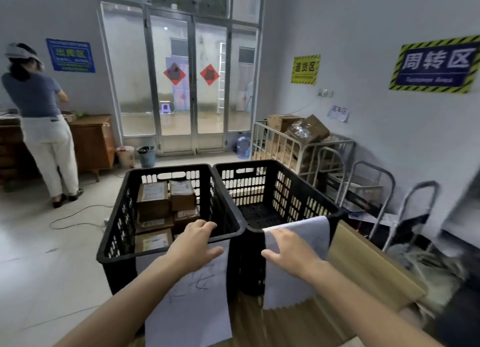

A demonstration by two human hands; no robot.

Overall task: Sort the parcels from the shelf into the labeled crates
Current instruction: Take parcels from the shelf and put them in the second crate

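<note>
Left crate [114, 232] rim gripped by left hand [196, 242]; right crate [285, 190] paper label [311, 229] pressed under flat right hand [291, 250]; cage cart [306, 139] parked beyond.

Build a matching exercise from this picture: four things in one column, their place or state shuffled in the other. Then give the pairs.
Column one
1. left crate
2. right crate
3. left hand
4. water bottle

Column two
A. stands beside the glass door
B. fingers curled over a crate's near rim
C. holds cardboard parcels
D. no parcels visible inside

Pairs: 1-C, 2-D, 3-B, 4-A
</note>
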